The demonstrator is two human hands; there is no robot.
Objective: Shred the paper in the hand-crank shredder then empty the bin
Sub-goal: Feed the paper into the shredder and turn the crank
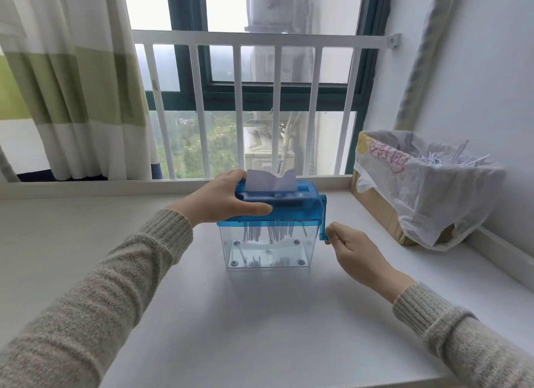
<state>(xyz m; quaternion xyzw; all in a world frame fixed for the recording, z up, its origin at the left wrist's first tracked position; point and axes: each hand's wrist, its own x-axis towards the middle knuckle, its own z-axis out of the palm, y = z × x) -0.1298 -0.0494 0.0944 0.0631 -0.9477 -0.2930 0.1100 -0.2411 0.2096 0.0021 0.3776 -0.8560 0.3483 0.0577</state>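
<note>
The shredder [271, 205] stands on the white table [260, 315], at its middle. The left hand [222, 198] grips the blue top unit from the left, thumb along its near face. The right hand [351, 247] pinches the crank handle [323, 228] on the right side. A paper sheet [270, 180] protrudes from the top slot. Strips hang into the clear bin [267, 249]. A bag-lined cardboard box [416, 182] sits far right.

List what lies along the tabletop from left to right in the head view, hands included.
left hand gripping the shredder's top → clear bin with strips → crank handle → right hand pinching it → bag-lined cardboard box of shreds.
</note>
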